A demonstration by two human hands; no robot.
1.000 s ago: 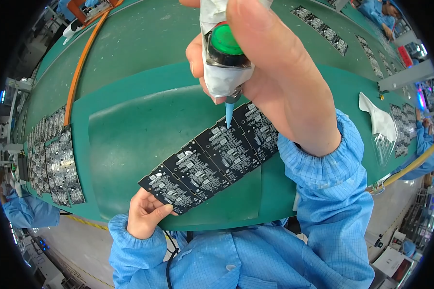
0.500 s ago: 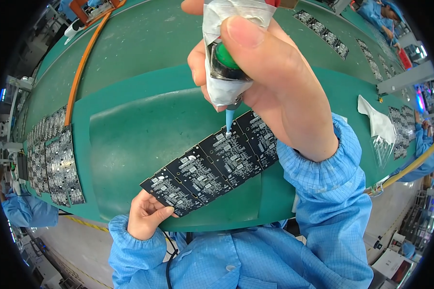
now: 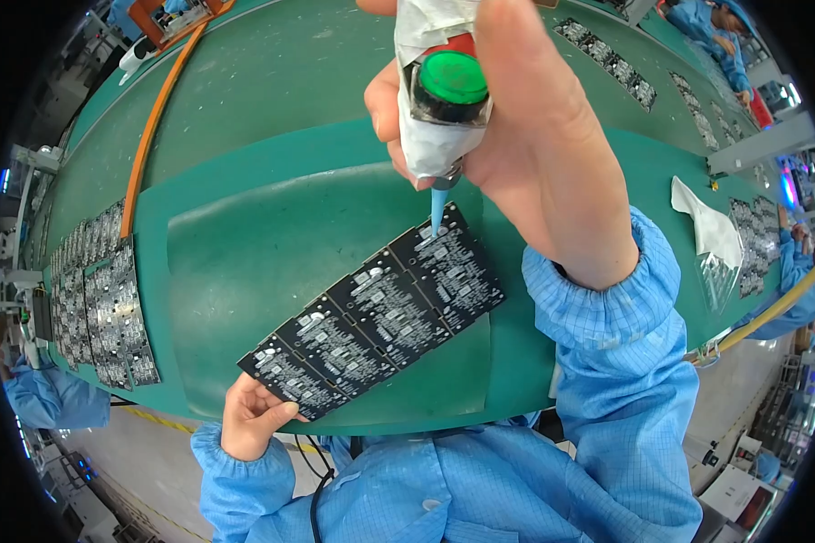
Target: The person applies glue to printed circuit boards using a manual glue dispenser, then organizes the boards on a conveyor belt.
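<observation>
Left hand [image 3: 252,422] pinches the near-left corner of the dark circuit board [image 3: 389,303], thumb on top, and right hand [image 3: 552,136] is wrapped round a white-taped tool [image 3: 442,147], its thumb clear of the green button [image 3: 453,76]! The board slants over the mat [image 3: 231,249], its far end up and to the right, and the blue nozzle [image 3: 439,206] points down at the last of four joined sections; whether the tip touches or hovers, I can't tell.

It looks like the dabbing step, glue or something like it, near the far edge of that rightmost section, with pale blobs showing on its neighbours. The next move seems to call for a steady board, the tip square on its spot and a short thumb press, without smearing.

Out across the green table [image 3: 281,81], more boards [image 3: 104,308] lie grouped at the left, beside an orange strip [image 3: 154,118]. Over on the right, a white cloth [image 3: 706,222] sits by a clear plastic bag [image 3: 719,282], and another row of boards [image 3: 607,61] lies up top. Round the rim of the room, a co-worker in blue [image 3: 711,36] leans in at the upper right
</observation>
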